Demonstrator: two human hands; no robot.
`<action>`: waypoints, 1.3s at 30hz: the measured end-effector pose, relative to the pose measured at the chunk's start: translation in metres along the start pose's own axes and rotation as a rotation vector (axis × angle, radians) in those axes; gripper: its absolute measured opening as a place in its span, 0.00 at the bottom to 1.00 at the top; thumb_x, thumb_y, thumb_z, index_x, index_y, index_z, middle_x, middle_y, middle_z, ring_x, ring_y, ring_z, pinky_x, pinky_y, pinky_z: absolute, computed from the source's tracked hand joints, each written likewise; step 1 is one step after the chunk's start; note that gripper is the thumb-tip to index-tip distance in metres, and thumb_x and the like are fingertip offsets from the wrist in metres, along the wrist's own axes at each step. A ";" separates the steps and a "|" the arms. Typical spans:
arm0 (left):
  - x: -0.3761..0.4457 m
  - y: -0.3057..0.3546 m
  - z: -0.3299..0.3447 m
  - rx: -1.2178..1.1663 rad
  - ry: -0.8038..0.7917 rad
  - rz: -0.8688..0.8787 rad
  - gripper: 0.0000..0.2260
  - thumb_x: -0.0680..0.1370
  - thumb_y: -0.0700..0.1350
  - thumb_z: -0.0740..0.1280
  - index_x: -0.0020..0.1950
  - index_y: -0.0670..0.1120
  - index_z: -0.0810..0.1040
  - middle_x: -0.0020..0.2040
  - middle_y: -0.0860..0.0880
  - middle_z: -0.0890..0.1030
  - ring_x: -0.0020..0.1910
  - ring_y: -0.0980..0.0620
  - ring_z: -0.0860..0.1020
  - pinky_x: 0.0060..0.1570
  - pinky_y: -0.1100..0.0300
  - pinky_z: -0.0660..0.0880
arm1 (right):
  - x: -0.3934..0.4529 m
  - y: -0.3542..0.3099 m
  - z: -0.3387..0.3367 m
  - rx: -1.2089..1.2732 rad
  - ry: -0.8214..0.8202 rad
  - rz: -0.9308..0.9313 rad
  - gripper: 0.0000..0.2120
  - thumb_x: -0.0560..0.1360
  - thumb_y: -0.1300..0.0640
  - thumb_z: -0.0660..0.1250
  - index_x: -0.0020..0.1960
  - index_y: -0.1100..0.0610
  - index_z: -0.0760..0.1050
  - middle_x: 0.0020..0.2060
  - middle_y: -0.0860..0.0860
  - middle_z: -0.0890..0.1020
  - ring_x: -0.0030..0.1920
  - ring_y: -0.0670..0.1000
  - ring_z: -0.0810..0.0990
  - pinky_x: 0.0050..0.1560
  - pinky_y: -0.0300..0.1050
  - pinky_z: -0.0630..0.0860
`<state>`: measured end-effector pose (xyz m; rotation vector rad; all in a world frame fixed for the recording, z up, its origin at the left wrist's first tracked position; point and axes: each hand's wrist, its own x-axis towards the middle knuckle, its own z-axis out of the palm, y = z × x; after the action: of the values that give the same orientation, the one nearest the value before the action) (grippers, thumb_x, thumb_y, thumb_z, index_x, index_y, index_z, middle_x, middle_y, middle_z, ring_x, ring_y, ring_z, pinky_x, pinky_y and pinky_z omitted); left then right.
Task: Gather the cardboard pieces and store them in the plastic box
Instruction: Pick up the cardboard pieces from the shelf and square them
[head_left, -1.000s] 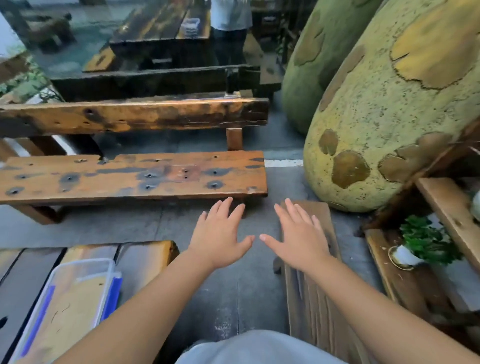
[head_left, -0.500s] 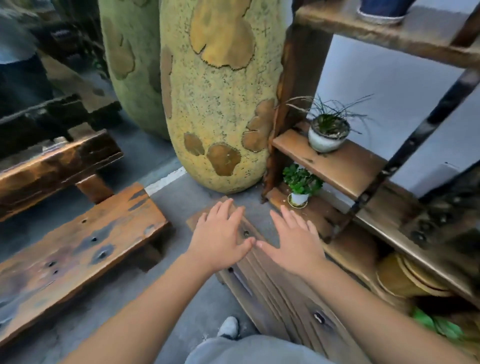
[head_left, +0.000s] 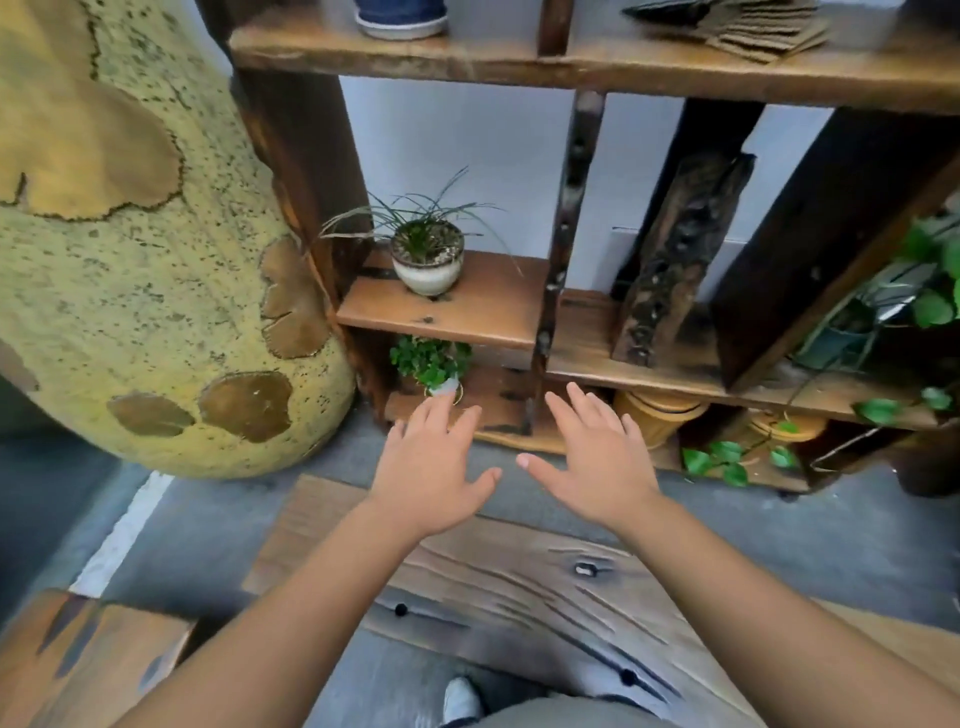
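My left hand (head_left: 431, 467) and my right hand (head_left: 592, 457) are stretched out side by side, palms down, fingers spread, holding nothing. They hover above the far edge of a wooden bench (head_left: 519, 582), in front of a dark wooden shelf unit (head_left: 571, 67). On the top shelf at the right lies a fanned stack of brown cardboard pieces (head_left: 763, 28), well above both hands. The plastic box is out of view.
A big yellow speckled jar (head_left: 145, 291) fills the left side. Two small potted plants (head_left: 428, 254) (head_left: 431, 364) sit on the lower shelves, with a wood block (head_left: 675, 260), leafy vines (head_left: 930, 291) and round wooden jars (head_left: 660, 410) to the right. Another bench (head_left: 88, 654) is at lower left.
The view has swung right, away from the benches and the plastic box, onto the shelf unit. Both hands stay open and held out in front.
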<state>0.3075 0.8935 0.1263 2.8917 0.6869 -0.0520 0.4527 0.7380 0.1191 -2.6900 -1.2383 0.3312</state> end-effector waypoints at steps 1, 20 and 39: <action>0.009 0.008 0.000 0.001 0.004 0.035 0.36 0.70 0.68 0.53 0.75 0.52 0.61 0.77 0.43 0.60 0.76 0.43 0.59 0.69 0.40 0.64 | -0.002 0.009 -0.003 0.003 0.006 0.028 0.43 0.70 0.25 0.49 0.79 0.45 0.51 0.81 0.49 0.51 0.79 0.53 0.50 0.75 0.61 0.51; 0.166 0.174 -0.097 0.042 0.285 0.248 0.36 0.72 0.69 0.53 0.77 0.54 0.56 0.80 0.46 0.56 0.78 0.44 0.54 0.73 0.41 0.60 | 0.033 0.158 -0.158 -0.096 0.374 0.100 0.45 0.68 0.23 0.43 0.79 0.46 0.51 0.80 0.50 0.53 0.79 0.53 0.52 0.75 0.64 0.54; 0.286 0.193 -0.219 -0.016 0.490 0.281 0.36 0.72 0.69 0.55 0.77 0.56 0.56 0.80 0.48 0.55 0.78 0.46 0.55 0.72 0.46 0.62 | 0.145 0.179 -0.302 -0.191 0.575 0.015 0.42 0.71 0.25 0.49 0.78 0.46 0.55 0.80 0.50 0.57 0.78 0.53 0.55 0.74 0.62 0.56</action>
<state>0.6483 0.8881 0.3514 2.9687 0.3298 0.7107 0.7546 0.7174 0.3478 -2.6496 -1.1060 -0.5512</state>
